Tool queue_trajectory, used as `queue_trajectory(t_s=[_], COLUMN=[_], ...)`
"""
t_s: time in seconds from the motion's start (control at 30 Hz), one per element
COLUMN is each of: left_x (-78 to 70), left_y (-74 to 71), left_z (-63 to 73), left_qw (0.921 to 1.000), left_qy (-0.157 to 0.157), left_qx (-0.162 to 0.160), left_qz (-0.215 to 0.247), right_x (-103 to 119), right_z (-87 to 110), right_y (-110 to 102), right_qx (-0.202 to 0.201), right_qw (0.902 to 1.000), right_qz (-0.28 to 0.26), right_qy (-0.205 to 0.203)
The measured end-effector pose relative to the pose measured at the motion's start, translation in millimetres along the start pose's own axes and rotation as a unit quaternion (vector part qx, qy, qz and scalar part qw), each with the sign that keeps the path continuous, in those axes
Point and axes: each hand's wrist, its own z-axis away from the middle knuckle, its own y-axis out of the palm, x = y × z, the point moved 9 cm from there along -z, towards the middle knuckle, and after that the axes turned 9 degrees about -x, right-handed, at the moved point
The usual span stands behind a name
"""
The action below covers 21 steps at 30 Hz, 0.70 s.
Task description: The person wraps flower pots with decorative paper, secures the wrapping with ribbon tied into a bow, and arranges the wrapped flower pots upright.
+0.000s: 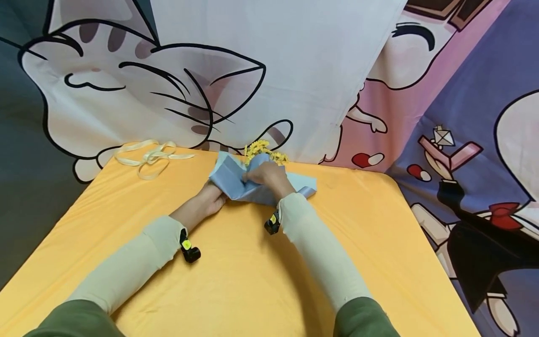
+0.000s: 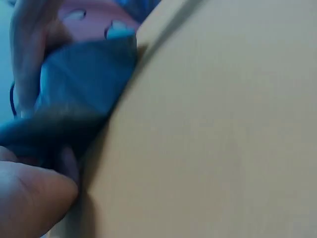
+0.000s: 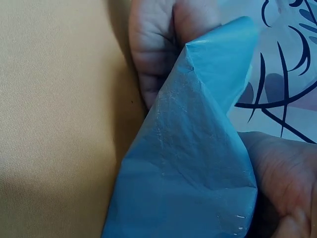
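A sheet of blue wrapping paper (image 1: 258, 192), pale on its other side, is folded around a bunch of yellow flowers (image 1: 258, 149) at the table's far edge. Only the blossoms show; any stems are hidden inside. My left hand (image 1: 209, 198) grips the paper's left side, some fingers out of sight behind it. My right hand (image 1: 271, 177) reaches over the front and pinches a fold near the middle. In the right wrist view, the creased paper (image 3: 183, 148) stands between the left hand (image 3: 158, 44) and the right hand (image 3: 285, 178).
A loosely looped cream ribbon (image 1: 153, 157) lies at the table's far left. The table bears a yellow cloth (image 1: 236, 271). Behind it hangs a white curtain (image 1: 307, 70) printed with a cartoon cat, and a purple printed one (image 1: 476, 93) hangs at the right.
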Motion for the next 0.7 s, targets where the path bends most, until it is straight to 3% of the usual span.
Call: queue_trajectory(t_s=[0.1, 0.23, 0.43, 0.57, 0.7], left_x=[6.9, 15.3, 8.1, 6.2, 8.2], left_y=[15.0, 29.9, 42.4, 45.9, 45.3], left_z=[5.6, 10.9, 21.3, 22.9, 21.2], left_qw=[0.9999, 0.9985, 0.994, 0.9929, 0.994], left_qy=[0.001, -0.027, -0.011, -0.004, -0.005], left_qx=[0.014, 0.023, 0.063, 0.08, 0.08], left_qz=[-0.01, 0.041, 0.089, 0.088, 0.074], right_x=[3.0, 5.2, 6.4, 4.1, 2.7], right_z=[5.5, 5.4, 1.9, 2.6, -1.0], right_y=[-3.2, -2.7, -1.7, -3.2, -0.6], right_qx=[0.014, 0.019, 0.002, 0.007, 0.037], right_qw=[0.9997, 0.9993, 0.9995, 0.9993, 0.9982], right_qz=[0.014, 0.028, 0.031, 0.035, 0.047], right_qy=[0.012, 0.014, 0.005, 0.015, 0.003])
